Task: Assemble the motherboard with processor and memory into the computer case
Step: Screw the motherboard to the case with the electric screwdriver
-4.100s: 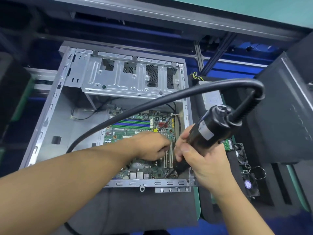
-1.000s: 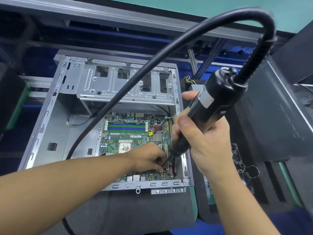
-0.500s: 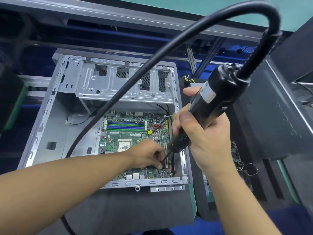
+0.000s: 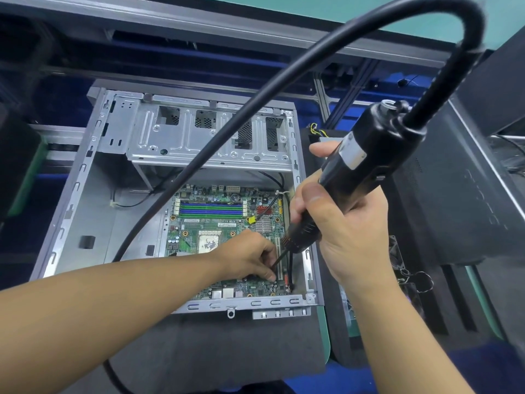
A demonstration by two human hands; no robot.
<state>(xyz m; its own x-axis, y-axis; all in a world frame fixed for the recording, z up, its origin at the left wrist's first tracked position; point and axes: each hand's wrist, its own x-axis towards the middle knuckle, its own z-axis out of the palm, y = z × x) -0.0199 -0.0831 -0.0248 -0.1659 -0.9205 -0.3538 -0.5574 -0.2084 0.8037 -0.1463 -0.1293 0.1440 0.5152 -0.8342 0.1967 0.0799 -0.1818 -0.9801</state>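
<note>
A grey metal computer case (image 4: 85,194) lies open on its side. The green motherboard (image 4: 227,223) sits inside it, with blue and green memory slots (image 4: 211,209) and the processor (image 4: 208,242) at its middle. My right hand (image 4: 343,231) grips a black electric screwdriver (image 4: 355,172), tilted with its bit pointing down-left at the board's lower right part. My left hand (image 4: 250,257) rests on the board, fingers curled at the bit's tip; whether they pinch a screw is hidden.
The screwdriver's thick black cable (image 4: 255,95) arcs overhead and runs down-left across the case. A drive cage (image 4: 210,137) fills the case's far end. A dark side panel (image 4: 468,194) leans at the right, with a small fan (image 4: 409,282) below it.
Since four seconds ago the screwdriver has lifted and tilted more steeply, and my left hand has shifted down the board to the bit's tip. Over the last second little has moved.
</note>
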